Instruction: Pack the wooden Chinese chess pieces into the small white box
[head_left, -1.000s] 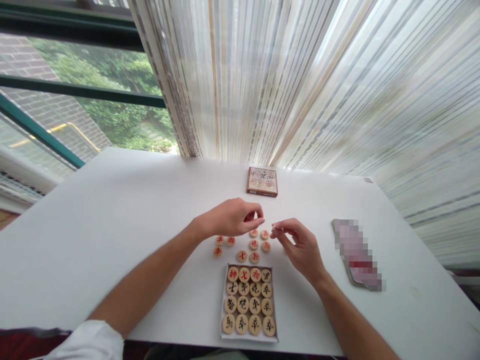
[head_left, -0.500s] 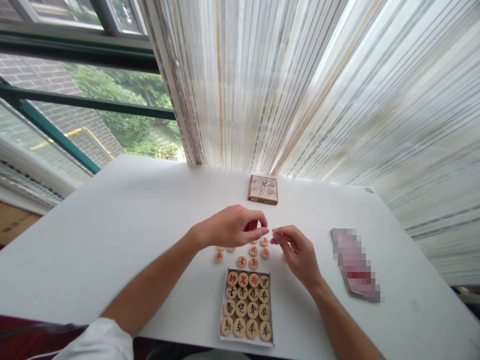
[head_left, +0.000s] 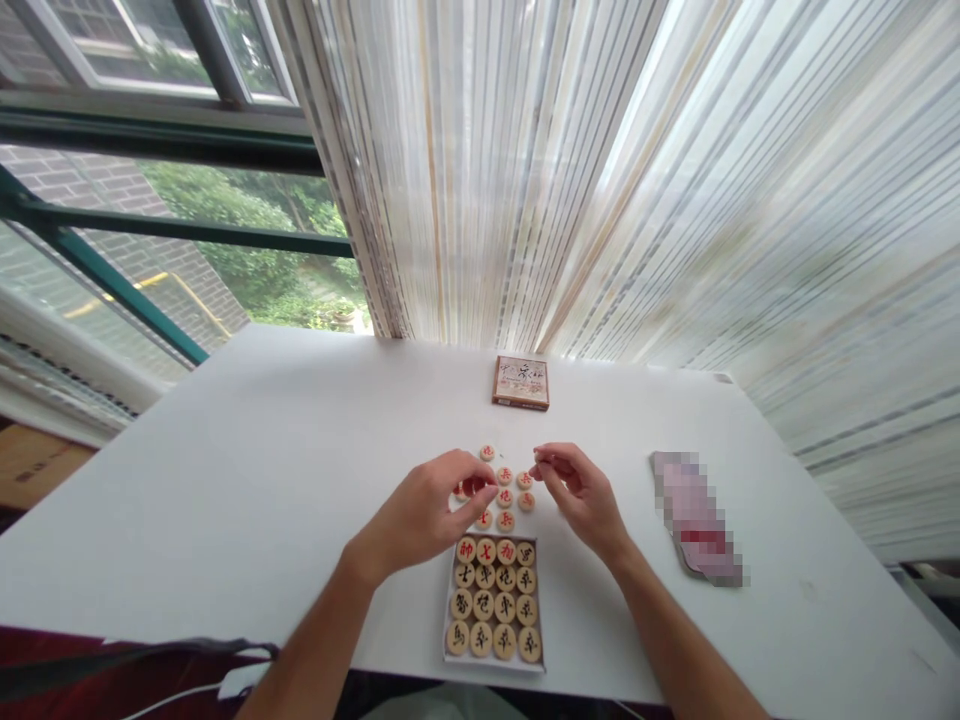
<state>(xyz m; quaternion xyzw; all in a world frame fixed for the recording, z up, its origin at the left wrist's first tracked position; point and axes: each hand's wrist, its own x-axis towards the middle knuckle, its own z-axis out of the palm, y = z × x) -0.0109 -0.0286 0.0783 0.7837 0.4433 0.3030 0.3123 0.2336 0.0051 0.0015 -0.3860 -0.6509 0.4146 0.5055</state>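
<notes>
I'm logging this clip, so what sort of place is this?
Likely an indoor room by a window, perhaps a home or office: a white table holds xiangqi pieces, with a striped sheer curtain and a green-framed window behind.

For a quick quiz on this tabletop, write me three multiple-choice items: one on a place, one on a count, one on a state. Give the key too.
1. Where does the printed box lie on the white table?
A. On the windowsill
B. Near the far edge, beyond the loose xiangqi pieces
C. Against the near edge

2. How many xiangqi pieces are in the shallow white tray?
A. 9
B. 12
C. 16

3. How do those pieces lie?
A. Flat, characters up
B. Stacked in towers
C. Face down

Key:
1. B, because the box sits past the loose pieces, toward the curtain side.
2. C, because the tray shows four rows of four.
3. A, because red and black characters show on their tops.
</notes>
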